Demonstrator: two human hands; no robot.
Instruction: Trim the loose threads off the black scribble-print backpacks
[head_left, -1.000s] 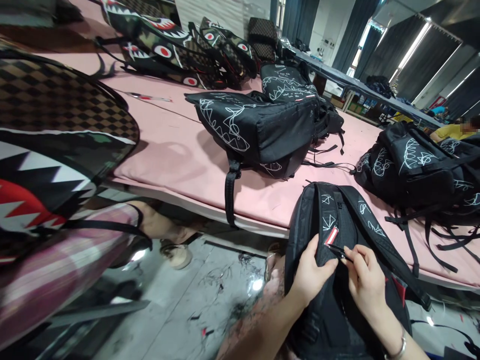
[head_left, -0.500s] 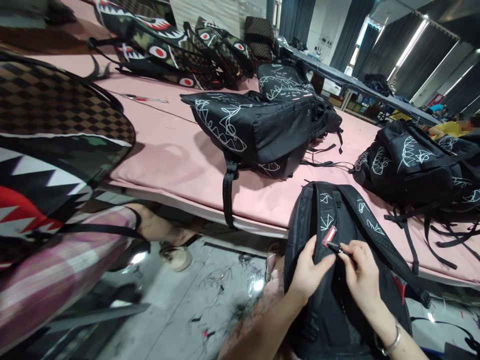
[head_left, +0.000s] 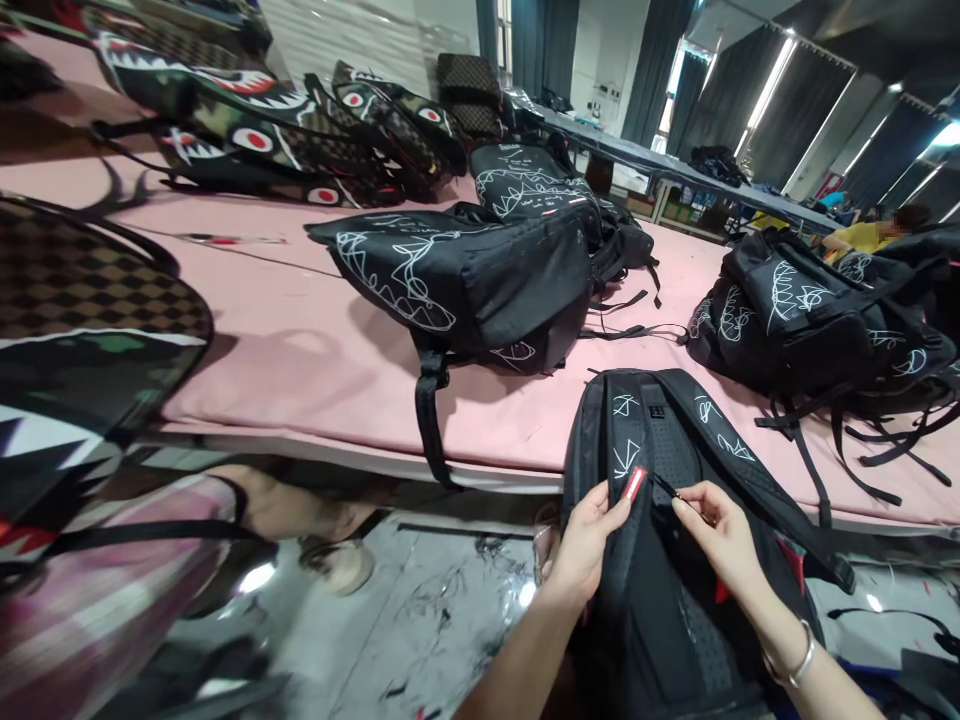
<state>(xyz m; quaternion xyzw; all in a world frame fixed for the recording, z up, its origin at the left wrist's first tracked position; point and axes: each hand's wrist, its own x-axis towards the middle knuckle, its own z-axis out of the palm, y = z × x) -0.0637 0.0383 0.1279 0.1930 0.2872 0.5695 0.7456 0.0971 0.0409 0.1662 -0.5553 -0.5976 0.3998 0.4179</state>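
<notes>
A black backpack (head_left: 675, 640) with white scribble drawings on its straps leans upright against the table edge in front of me, its back panel toward me. My left hand (head_left: 589, 540) pinches its left shoulder strap (head_left: 624, 425) just below a small red and white label (head_left: 635, 485). In my right hand (head_left: 716, 530) are small dark thread snips (head_left: 665, 487), gripped between thumb and fingers. Their tips point up and left, a short way right of the label and apart from it. A bracelet circles my right wrist.
On the pink table (head_left: 262, 370) lie black scribbled backpacks (head_left: 517, 290), more at the right (head_left: 810, 310), and camouflage shark-face bags (head_left: 247, 130) behind. A person in plaid (head_left: 135, 620) sits at left behind a checkered bag (head_left: 97, 290). Thread scraps litter the floor.
My right hand has drawn the snips' tips away from the label. My left hand has shifted slightly left along with the strap. The view has turned a little to the right.
</notes>
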